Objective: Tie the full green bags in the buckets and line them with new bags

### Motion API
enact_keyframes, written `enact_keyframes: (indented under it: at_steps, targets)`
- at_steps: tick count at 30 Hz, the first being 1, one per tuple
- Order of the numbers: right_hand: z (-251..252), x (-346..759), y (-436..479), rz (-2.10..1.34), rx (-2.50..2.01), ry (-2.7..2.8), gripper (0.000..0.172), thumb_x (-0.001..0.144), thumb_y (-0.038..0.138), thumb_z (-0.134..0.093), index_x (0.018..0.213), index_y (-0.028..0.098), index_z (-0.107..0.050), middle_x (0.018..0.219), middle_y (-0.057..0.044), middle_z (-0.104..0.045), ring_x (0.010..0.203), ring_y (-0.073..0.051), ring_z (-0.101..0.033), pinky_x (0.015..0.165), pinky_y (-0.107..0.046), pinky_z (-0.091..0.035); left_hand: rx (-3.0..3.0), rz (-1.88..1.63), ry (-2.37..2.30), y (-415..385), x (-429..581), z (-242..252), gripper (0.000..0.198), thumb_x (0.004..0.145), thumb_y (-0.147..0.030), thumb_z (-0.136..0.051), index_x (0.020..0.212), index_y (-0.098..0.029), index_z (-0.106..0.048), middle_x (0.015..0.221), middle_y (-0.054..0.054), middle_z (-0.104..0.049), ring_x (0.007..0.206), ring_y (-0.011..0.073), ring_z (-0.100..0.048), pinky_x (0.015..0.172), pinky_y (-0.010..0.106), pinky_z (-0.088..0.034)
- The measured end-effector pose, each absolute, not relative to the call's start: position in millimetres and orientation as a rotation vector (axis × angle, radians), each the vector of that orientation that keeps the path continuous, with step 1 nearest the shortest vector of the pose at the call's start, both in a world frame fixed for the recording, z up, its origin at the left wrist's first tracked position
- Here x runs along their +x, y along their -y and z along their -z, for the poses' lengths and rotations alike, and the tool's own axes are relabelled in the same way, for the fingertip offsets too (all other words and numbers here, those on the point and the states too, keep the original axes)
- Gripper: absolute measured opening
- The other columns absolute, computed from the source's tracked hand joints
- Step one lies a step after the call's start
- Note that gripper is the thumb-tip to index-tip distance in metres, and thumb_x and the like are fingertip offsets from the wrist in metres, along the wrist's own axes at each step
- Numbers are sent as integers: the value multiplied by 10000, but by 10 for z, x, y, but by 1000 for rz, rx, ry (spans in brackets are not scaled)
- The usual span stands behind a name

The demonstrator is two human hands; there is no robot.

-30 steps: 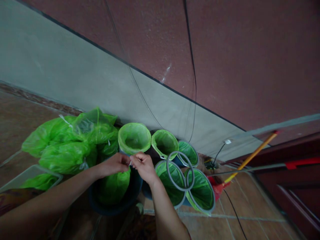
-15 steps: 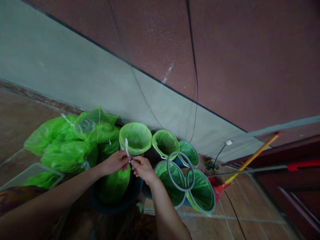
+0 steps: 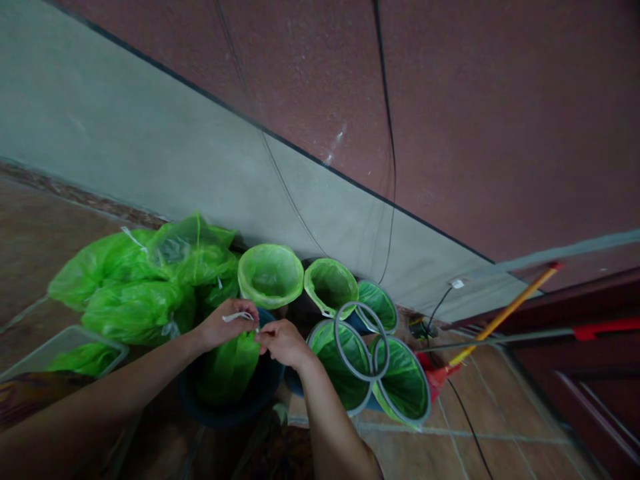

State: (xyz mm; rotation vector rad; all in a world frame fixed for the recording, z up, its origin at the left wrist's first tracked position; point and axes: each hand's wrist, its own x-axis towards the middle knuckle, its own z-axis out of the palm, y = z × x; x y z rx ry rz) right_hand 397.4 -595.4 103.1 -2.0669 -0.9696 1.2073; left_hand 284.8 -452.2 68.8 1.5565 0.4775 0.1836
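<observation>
Left hand (image 3: 230, 325) and right hand (image 3: 285, 343) close together, fingertips pinching thin white strip (image 3: 239, 317) at gathered neck of translucent green plastic bag (image 3: 233, 370). Bag inside round dark-blue plastic bin (image 3: 215, 419). Left of bin: filled translucent green bags (image 3: 135, 280), piled. Right of bin: loose grey plastic ring (image 3: 337, 337) across green-lined bins (image 3: 428, 393).

Green bag (image 3: 233, 373) ptly hidden by L hand (image 3: 225, 330); door (image 3: 600, 393) cut off

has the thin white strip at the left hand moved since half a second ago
Yes, the free end of the thin white strip has swung down and leftward from the round bin lined with light-green plastic.
</observation>
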Motion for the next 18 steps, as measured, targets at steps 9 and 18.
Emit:
enact_keyframes:
  at_steps: [9, 18]
  targets:
    - [-968, 3982, 5930, -1038, -2075, 917, 208, 922, 204, -524, 887, 168, -726, 728, -4, -688, 454, -69, -479, 496, -199, -399, 1808, -441, -492, 4664, 2874, -766, 154, 702, -211, -522, 753, -181, -664, 744, 20, -680, 692, 150, -621, 646, 254, -493]
    - [-1103, 3913, 5851, -1115, -1845, 552, 131, 880, 175, -602, 817, 131, -708, 687, 18, -649, 443, -42, -441, 465, -175, -375, 1637, -367, -554, 4726, 2858, -768, 218, 728, -329, -603, 870, -172, -654, 710, 5, -683, 619, 150, -626, 602, 257, -498]
